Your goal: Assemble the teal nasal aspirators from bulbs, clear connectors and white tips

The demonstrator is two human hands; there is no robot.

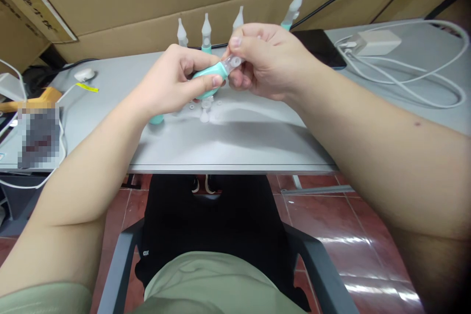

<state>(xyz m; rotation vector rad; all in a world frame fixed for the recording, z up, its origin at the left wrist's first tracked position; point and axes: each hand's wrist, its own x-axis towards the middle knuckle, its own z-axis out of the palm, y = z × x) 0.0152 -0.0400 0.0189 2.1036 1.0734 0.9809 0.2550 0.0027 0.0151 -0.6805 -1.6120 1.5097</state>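
Both hands [170, 77] [268, 59] curl inward around one clear-necked teal bulb [210, 78].

Four nasal aspirators [206, 32] with white tips stand at the back of one tabletop [235, 149]. There are two hands, one left hand [171, 78] and one right hand [270, 61], with one green bulb [209, 78] and its one clear neck [228, 64]. The small clear parts [205, 117] are too blurry to count. I see one white charger [375, 42], one yellow tag [87, 88], two shoes [209, 186] and two chair arms [122, 262].
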